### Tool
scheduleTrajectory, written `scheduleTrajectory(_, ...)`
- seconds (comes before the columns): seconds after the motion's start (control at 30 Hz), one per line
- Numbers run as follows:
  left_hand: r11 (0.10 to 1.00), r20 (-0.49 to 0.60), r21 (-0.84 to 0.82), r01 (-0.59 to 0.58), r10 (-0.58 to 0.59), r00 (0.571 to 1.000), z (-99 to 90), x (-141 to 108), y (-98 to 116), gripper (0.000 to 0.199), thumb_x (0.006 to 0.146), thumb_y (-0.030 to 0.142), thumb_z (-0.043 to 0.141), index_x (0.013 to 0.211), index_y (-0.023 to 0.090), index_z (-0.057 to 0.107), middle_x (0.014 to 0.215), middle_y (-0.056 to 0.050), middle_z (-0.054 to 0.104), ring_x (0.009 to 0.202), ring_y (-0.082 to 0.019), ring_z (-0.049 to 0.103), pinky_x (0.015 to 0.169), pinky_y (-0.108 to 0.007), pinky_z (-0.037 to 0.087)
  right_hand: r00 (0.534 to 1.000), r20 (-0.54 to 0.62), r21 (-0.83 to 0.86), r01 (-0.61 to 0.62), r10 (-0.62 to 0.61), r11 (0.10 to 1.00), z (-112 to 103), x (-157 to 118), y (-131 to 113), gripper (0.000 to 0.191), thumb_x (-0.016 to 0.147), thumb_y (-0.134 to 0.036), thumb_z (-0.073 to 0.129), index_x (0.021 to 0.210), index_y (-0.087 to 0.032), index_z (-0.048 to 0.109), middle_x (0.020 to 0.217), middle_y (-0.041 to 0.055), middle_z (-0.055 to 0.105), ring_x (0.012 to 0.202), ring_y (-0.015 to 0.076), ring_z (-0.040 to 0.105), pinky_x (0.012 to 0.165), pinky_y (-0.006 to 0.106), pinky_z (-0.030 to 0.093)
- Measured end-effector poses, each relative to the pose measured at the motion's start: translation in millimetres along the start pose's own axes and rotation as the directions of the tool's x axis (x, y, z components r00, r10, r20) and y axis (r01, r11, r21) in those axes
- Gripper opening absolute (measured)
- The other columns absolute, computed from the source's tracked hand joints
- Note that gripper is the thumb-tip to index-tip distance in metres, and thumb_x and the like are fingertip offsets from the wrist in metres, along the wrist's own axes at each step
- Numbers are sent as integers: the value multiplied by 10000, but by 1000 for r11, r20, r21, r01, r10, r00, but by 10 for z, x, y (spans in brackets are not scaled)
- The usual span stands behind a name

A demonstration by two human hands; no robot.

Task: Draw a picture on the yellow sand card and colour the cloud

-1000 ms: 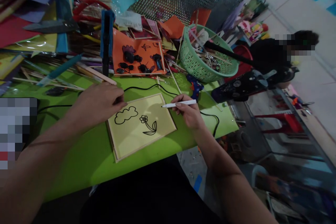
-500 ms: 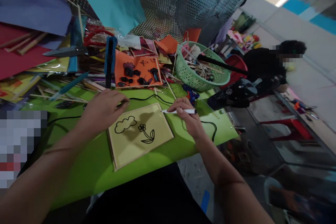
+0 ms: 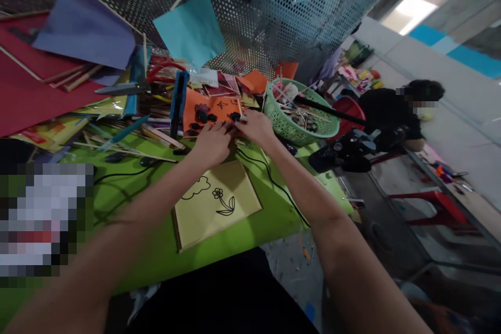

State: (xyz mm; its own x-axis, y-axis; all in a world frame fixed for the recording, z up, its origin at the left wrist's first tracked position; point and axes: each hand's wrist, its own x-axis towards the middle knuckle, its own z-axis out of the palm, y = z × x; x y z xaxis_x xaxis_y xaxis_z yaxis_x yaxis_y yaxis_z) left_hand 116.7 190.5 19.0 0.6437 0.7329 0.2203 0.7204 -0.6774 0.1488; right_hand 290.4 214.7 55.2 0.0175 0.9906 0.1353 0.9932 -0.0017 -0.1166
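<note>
The yellow panel (image 3: 219, 219), edged with thin strips, lies on the green desk (image 3: 242, 232) below both hands, on the side nearer the person's body. It bears a flower outline and a cloud outline, the cloud partly covered by the left arm. The left hand (image 3: 214, 143) is just beyond the panel's far edge, palm down, fingers loosely spread and reaching onto the orange sheet (image 3: 209, 103); whether it grips anything cannot be told. The right hand (image 3: 256, 126) is beyond the panel's far right corner, fingers bent in close to a black piece (image 3: 235, 116) on that sheet; whether they hold it cannot be told. The orange sheet lies beyond the panel, under and past the fingertips. A green basket (image 3: 301, 130) stands beyond the panel to the right, near the right hand. A black cable (image 3: 270, 176) runs past the panel's right side.
</note>
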Motion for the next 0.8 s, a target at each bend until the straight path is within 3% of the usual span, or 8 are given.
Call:
scheduleTrajectory(0.1,1000,-1,-7,-3,3,1000,90,19,-19,502,1055,347,410,1531,274,552,1620,-124,520,1484,-336,465,1179,-543,320,999,41,-54,-23,25,998,12,62,-27,345,925,-429,654,1127,-158,719,1140,185,772,1054,355,724,854,402,540)
scheduleTrajectory(0.2,1000,-6,-15,-2,2,1000,126,12,-38,514,1061,359,400,1562,323,510,1630,-109,509,1454,-337,487,1155,-547,329,997,74,-74,-26,32,997,-2,120,-18,278,919,-353,652,1098,-155,727,1124,197,774,1066,368,730,864,405,537)
scheduleTrajectory(0.37,1000,-12,-23,2,-2,1000,150,13,-33,525,1060,368,391,1554,259,531,1612,-153,520,1430,-367,494,1134,-561,333,995,103,-51,15,-9,999,-3,186,59,223,941,-266,566,1053,-152,722,1102,178,778,1019,327,730,839,371,520)
scheduleTrajectory(0.53,1000,-21,-19,1,-2,1000,168,15,-29,536,1069,389,358,1559,241,520,1610,-157,520,1408,-359,509,1136,-552,325,992,85,-18,99,-97,995,41,149,111,355,966,-445,597,1120,-139,691,1150,174,744,1018,297,701,872,363,513)
scheduleTrajectory(0.63,1000,-15,-19,1,-2,1000,164,12,-34,539,1072,405,354,1551,231,529,1622,-154,506,1417,-360,502,1144,-553,315,990,67,-30,129,-127,991,51,143,99,301,921,-382,647,1093,-142,703,1199,174,718,1021,291,683,877,362,504)
scheduleTrajectory(0.7,1000,-6,-18,1,-1,1000,156,11,-41,540,1070,413,360,1544,228,541,1621,-156,507,1422,-367,497,1137,-554,320,989,78,-26,125,-123,992,40,171,88,217,858,-280,671,1019,-143,721,1142,156,731,977,278,679,847,348,492)
scheduleTrajectory(0.8,1000,2,-19,2,-2,1000,140,13,-50,537,1071,401,349,1554,250,530,1611,-152,520,1418,-366,498,1125,-551,329,978,175,96,93,-109,991,9,250,109,94,791,-232,680,831,-158,720,865,72,732,828,232,655,761,316,462)
